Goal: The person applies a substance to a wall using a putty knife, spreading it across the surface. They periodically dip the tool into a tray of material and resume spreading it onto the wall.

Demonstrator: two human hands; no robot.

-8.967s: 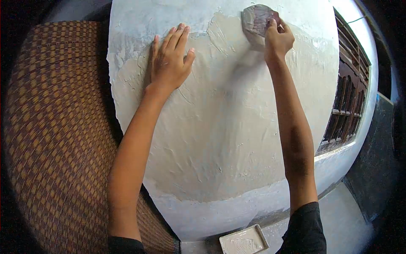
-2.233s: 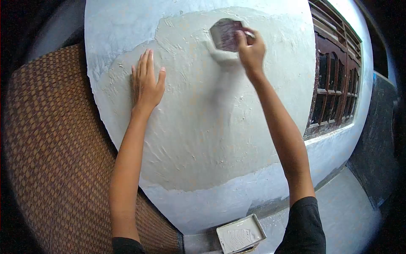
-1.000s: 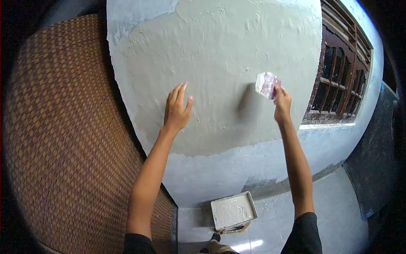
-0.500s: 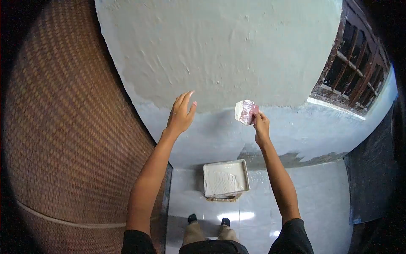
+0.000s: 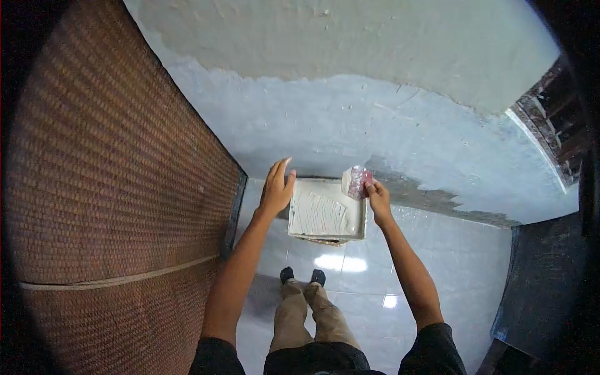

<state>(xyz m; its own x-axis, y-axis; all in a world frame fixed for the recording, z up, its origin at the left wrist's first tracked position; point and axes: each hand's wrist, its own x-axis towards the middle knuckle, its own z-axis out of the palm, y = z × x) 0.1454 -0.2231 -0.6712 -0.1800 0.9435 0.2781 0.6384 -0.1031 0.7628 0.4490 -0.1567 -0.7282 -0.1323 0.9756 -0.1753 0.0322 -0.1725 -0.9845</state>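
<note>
A pale paste with ridged streaks (image 5: 315, 210) fills a rectangular tray (image 5: 360, 220) that stands low in front of the wall. My right hand (image 5: 380, 203) pinches a flat reddish putty scraper (image 5: 357, 182) by its right edge. White paste coats the scraper's left side, and it overlaps the tray's upper right corner in this view. Beside the tray's upper left corner, my left hand (image 5: 275, 189) is held out with nothing in it, fingers extended and thumb apart.
Ahead rises a bluish wall (image 5: 300, 119) with a greyish-green coated area (image 5: 350, 47) higher up. A woven mat panel (image 5: 119, 187) stands on the left. On the right are a barred window (image 5: 553, 119) and a dark sheet (image 5: 544, 275). Shiny tiles (image 5: 437, 275) cover the floor.
The view has tipped downward, showing more floor and less of the coated area. My right hand has brought the scraper down over the tray, and my left hand has come down beside it.
</note>
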